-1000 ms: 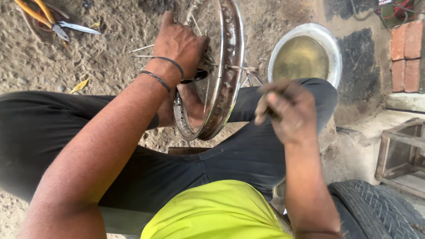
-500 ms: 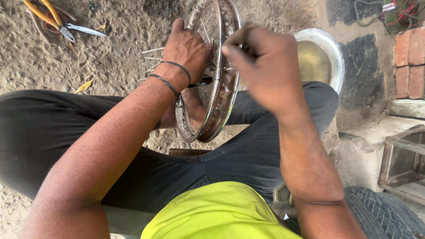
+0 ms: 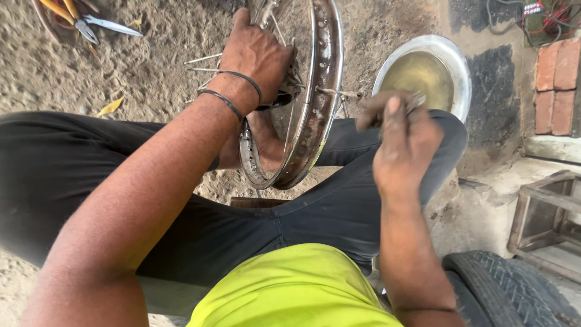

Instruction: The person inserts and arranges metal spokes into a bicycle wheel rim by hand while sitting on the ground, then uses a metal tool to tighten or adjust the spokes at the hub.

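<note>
The person sits low on the sandy ground (image 3: 151, 79) with dark-trousered legs spread, and a rusty metal wheel rim (image 3: 315, 97) stands upright on edge between the knees, its lower arc by the bare foot. That posture seems chosen to brace the rim so both hands stay free for work on it.

The left hand (image 3: 257, 57) lies over the top of the rim near the hub, its grip closed around the spokes (image 3: 203, 60) there; it appears to steady the wheel against turning. Loose spoke ends stick out to the left of that hand.

The right hand (image 3: 402, 136) is raised just right of the rim, apart from it, fingers pinched together on a small thin metal piece (image 3: 416, 100); what exactly it is cannot be told. A spoke end (image 3: 339, 92) projects from the rim towards this hand.

A round metal basin (image 3: 463, 72) with murky liquid sits far right, within reach. Pliers with orange handles (image 3: 78, 18) lie far left on the ground. A tyre (image 3: 514, 290) is near right, beside a wooden crate (image 3: 544, 212).

Compared with half a second ago, the right hand has dropped away from the rim's top edge to a lower position right of it. The left hand's hold is unchanged.
</note>
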Demonstrator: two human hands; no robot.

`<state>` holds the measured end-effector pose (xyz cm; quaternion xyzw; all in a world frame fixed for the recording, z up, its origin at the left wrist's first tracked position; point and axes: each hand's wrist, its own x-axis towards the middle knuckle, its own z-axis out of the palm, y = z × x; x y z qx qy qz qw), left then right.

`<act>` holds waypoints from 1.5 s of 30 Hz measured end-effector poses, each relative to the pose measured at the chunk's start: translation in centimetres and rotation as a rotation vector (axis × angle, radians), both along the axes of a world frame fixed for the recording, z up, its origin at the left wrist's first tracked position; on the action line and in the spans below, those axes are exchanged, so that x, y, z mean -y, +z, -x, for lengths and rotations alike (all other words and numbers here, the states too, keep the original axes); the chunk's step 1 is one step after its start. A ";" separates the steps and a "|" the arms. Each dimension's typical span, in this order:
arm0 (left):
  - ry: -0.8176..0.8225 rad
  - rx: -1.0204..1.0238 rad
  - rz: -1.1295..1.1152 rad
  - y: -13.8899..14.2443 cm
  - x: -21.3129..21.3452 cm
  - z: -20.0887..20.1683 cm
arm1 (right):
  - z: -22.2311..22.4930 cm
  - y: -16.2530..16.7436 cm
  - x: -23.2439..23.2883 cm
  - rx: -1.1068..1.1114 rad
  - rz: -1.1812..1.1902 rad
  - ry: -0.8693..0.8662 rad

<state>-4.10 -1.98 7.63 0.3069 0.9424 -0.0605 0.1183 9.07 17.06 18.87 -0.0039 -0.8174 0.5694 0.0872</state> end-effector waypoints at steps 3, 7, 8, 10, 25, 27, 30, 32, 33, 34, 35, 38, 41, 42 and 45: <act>-0.021 -0.099 -0.070 -0.2 0.1 0.0 | 0.9 -0.7 -0.6 0.099 -0.059 -0.105; -0.022 -0.003 -0.019 -0.3 0.1 -0.1 | 3.1 -1.7 -0.2 0.026 -0.495 -0.058; -0.019 -0.034 -0.046 -0.3 0.1 -0.2 | 3.5 -1.9 -0.2 -0.004 -0.635 -0.043; -0.006 -0.102 -0.088 -0.2 0.1 -0.2 | 3.9 -2.1 -0.2 -0.072 -0.725 0.022; -0.009 0.020 0.072 0.2 0.0 0.1 | 3.5 -0.9 -0.2 -0.040 -0.607 0.161; -0.012 0.034 0.063 0.2 0.0 0.1 | 3.5 -1.0 -0.2 -0.182 -0.588 0.209; -0.012 0.072 0.059 0.3 0.0 0.0 | 3.3 -1.2 -0.1 -0.212 -0.609 0.216; -0.001 0.078 0.059 0.5 -0.1 -0.1 | 3.5 -1.4 0.1 -0.029 -0.571 0.189; 0.010 0.070 0.056 0.6 0.0 -0.2 | 3.5 -1.5 0.3 -0.047 -0.564 0.191; 0.018 0.057 0.049 0.7 0.0 -0.2 | 3.6 -1.6 0.4 -0.069 -0.561 0.189; 0.010 0.062 0.052 0.8 0.0 -0.1 | 3.6 -1.5 0.4 -0.090 -0.560 0.191; -0.002 0.071 0.060 0.8 0.1 0.0 | 3.9 -1.3 0.8 -0.306 -0.542 0.234; 0.001 0.070 0.054 0.2 0.0 0.1 | 4.2 -1.0 1.3 -0.072 -0.510 0.171; 0.015 0.085 0.052 -0.2 0.0 0.1 | 4.1 -0.8 1.2 -0.146 -0.530 0.169; -0.020 -0.121 -0.011 -1.2 0.1 0.4 | 3.7 -0.8 -0.3 -0.328 -0.571 0.132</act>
